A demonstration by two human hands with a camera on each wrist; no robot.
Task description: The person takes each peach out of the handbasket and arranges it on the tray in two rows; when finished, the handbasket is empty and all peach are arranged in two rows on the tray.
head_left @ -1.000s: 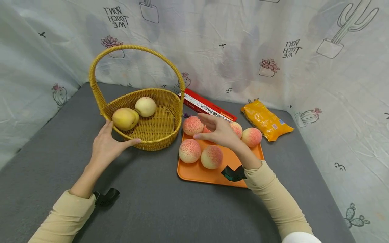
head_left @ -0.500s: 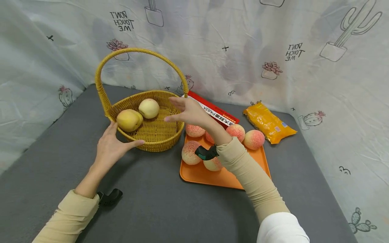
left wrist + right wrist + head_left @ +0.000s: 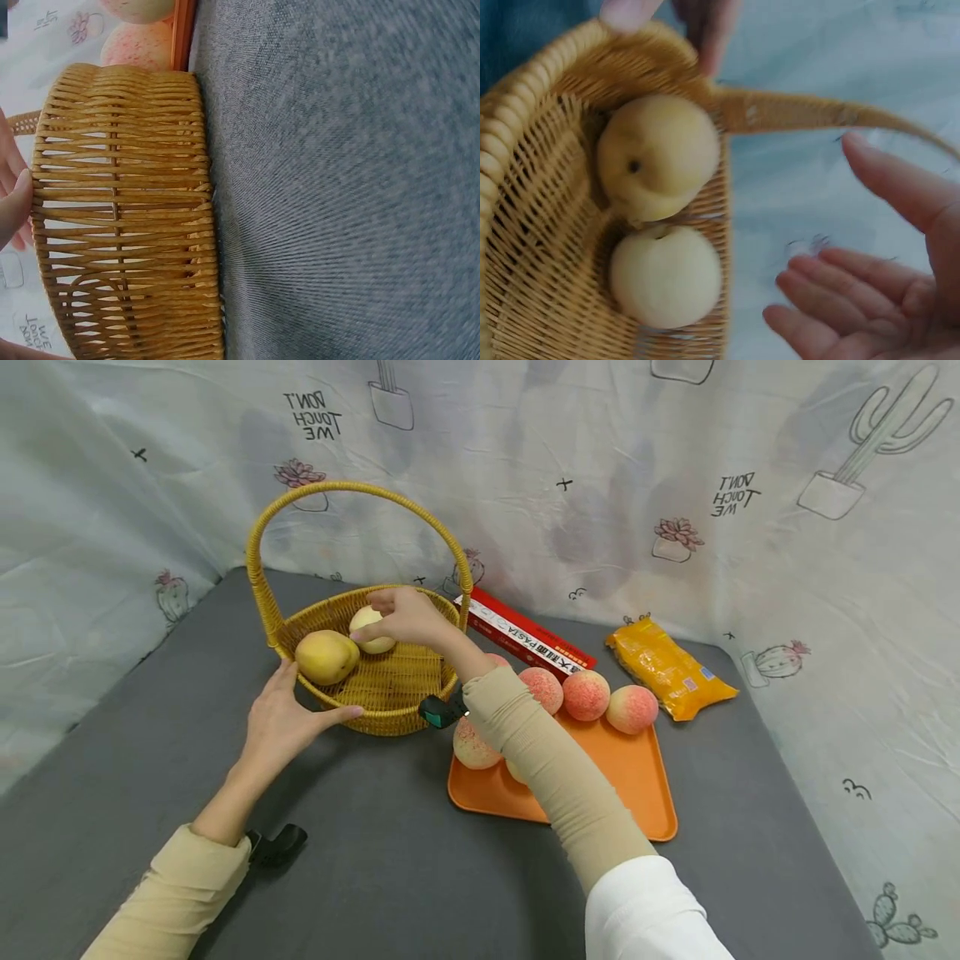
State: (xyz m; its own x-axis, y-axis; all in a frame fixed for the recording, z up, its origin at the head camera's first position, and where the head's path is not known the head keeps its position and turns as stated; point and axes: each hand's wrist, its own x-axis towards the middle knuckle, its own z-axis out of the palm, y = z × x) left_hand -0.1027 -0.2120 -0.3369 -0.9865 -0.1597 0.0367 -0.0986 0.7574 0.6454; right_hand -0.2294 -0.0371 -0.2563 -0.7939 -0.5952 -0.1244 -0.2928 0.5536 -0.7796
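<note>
A yellow wicker basket (image 3: 386,724) with a tall arched handle stands on the grey table. Inside it lie a yellow fruit (image 3: 324,657) and a paler cream-coloured fruit (image 3: 381,646), side by side at the left. My left hand (image 3: 281,722) rests on the basket's near left rim, its thumb stretched along the front and its fingers at the side. Over the basket hovers my right hand (image 3: 411,617), fingers loosely bent and holding nothing. It partly covers the pale fruit in the head view; the right wrist view shows this right hand (image 3: 877,300) apart from both fruits.
Right of the basket, an orange tray (image 3: 615,777) bears several pink-speckled peaches (image 3: 585,695), some hidden behind my right forearm. A red pasta box (image 3: 525,635) lies behind the tray, and an orange packet (image 3: 670,668) at its far right. A printed curtain hangs behind the table.
My right hand has moved left from above the peaches on the tray to over the basket. My left hand has stayed at the rim. The view has shifted slightly.
</note>
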